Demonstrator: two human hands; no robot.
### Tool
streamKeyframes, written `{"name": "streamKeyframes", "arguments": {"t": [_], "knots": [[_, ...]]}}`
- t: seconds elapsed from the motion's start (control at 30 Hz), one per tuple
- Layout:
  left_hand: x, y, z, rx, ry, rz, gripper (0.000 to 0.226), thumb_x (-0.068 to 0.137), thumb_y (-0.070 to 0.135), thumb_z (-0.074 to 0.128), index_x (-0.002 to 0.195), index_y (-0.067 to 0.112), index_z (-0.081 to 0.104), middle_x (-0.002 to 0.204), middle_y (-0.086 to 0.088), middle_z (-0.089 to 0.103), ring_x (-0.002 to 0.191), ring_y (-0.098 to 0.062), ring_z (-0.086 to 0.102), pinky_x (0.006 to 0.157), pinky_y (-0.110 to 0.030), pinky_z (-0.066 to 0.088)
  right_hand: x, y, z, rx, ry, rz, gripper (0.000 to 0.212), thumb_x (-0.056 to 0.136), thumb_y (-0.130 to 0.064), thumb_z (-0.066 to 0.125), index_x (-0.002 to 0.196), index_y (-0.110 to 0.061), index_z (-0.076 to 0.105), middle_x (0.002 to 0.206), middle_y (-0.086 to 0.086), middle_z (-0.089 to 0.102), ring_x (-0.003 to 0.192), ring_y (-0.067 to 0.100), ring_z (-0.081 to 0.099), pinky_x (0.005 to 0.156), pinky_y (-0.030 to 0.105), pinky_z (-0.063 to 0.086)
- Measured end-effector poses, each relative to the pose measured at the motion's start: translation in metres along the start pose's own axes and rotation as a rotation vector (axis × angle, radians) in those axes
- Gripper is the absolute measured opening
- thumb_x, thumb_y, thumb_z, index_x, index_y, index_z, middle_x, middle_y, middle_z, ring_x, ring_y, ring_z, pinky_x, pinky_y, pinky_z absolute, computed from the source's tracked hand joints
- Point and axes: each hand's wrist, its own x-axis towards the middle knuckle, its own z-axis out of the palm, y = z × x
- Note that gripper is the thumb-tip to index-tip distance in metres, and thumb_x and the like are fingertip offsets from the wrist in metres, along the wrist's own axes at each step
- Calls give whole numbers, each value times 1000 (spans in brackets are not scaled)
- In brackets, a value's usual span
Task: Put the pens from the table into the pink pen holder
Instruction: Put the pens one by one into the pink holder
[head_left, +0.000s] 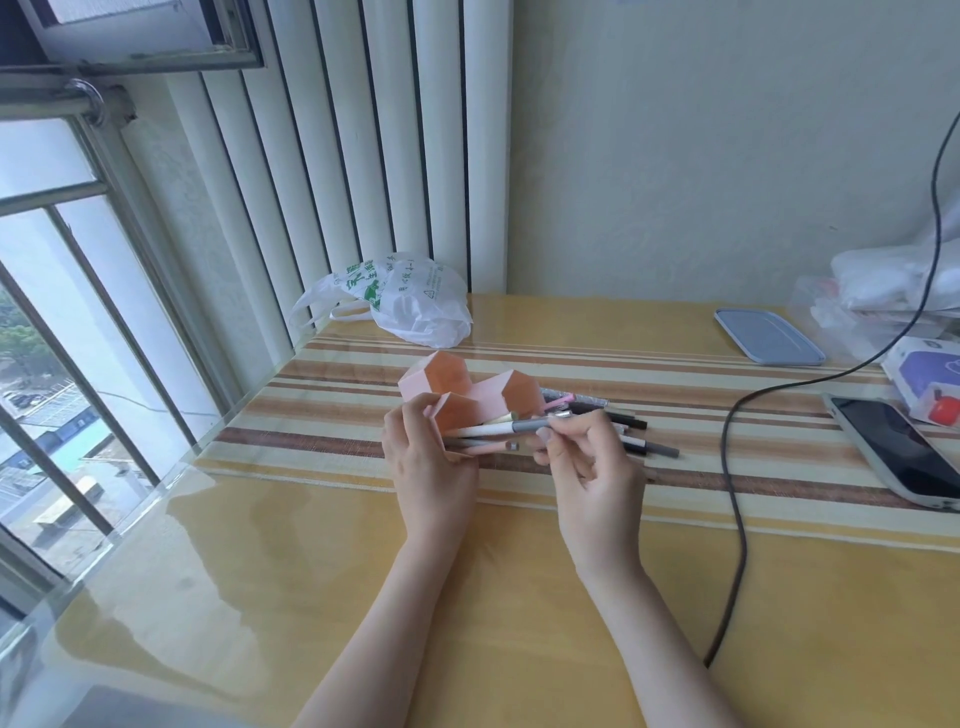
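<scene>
Pens going into a tilted pink pen holder (467, 395)

Left hand (431, 467) grips the holder's front compartment; right hand (587, 467) pinches a grey-and-white pen (498, 429) at its mouth.

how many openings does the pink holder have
3 hexagonal openings on the pink pen holder: back left, right, front by the left hand with pens entering. More may be hidden.

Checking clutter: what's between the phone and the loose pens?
Head view: only the black cable crosses between the phone and the loose pens; otherwise bare striped mat.
</scene>
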Motion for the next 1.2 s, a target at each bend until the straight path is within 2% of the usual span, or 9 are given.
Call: {"name": "streamKeyframes", "arguments": {"t": [0.07, 0.17, 0.27, 0.43, 0.57, 0.63, 0.73, 0.93, 1.2], "knots": [[-1, 0, 1, 9, -5, 8, 65, 60, -6, 64, 116, 21, 45, 110, 7, 41, 104, -12, 36, 88, -47, 42, -2, 5, 3, -137, -89, -77, 6, 87, -6, 60, 87, -11, 64, 80, -4, 70, 76, 7, 69, 68, 25, 55], [-1, 0, 1, -24, 3, -32, 60, 64, -2, 66, 116, 19, 45, 111, 7, 39, 104, -12, 36, 89, -44, 42, -5, 9, 11, -257, -201, -142, 19, 84, 2, 61, 95, -11, 69, 91, -2, 69, 88, 16, 64, 80, 27, 51], [0, 1, 0, -42, 27, -69, 59, 65, 3, 72, 117, 17, 46, 109, 7, 39, 105, -16, 39, 86, -37, 39, -5, 10, 12, -274, -209, -167, 30, 82, 9, 55, 100, -10, 71, 99, 3, 67, 96, 19, 63, 89, 27, 48], [0, 3, -1, -35, -4, -66, 61, 64, 8, 76, 117, 17, 47, 111, 5, 40, 107, -19, 40, 83, -33, 36, -2, 7, 8, -264, -208, -120, 35, 82, 10, 48, 100, -10, 70, 98, 2, 66, 96, 17, 62, 88, 23, 47], [0, 3, -1, -45, -11, -78, 62, 65, 8, 78, 118, 16, 47, 111, 4, 40, 106, -16, 38, 82, -29, 33, 6, 9, -5, -408, -18, -43, 31, 82, 13, 53, 100, -8, 66, 91, 5, 69, 87, 22, 65, 78, 20, 46], [1, 3, -2, -56, 4, -94, 61, 66, 4, 75, 118, 16, 47, 111, 4, 40, 105, -16, 38, 80, -23, 29, 9, 15, -13, -568, 21, 27, 31, 81, 14, 54, 103, -6, 65, 94, 9, 71, 88, 29, 65, 77, 30, 50], [1, 4, -3, -72, 27, -120, 58, 68, 1, 72, 117, 16, 47, 110, 3, 40, 100, -9, 34, 78, -20, 27, 12, 28, -21, -809, -64, 216, 35, 83, 10, 53, 112, -9, 61, 105, 11, 69, 99, 33, 60, 79, 44, 50], [1, 6, -3, -74, 23, -115, 57, 67, 1, 72, 116, 17, 47, 110, 3, 40, 100, -7, 34, 80, -25, 29, 8, 40, -26, -1011, -245, 421, 32, 87, 2, 51, 113, -17, 51, 113, 7, 58, 107, 29, 52, 81, 42, 45], [1, 6, -4, -78, 24, -114, 56, 67, 3, 72, 116, 16, 47, 110, 3, 40, 100, -9, 34, 80, -24, 28, 9, 43, -28, -1078, -279, 491, 12, 93, -9, 48, 101, -19, 52, 114, 11, 48, 109, 31, 39, 82, 37, 38]]}}
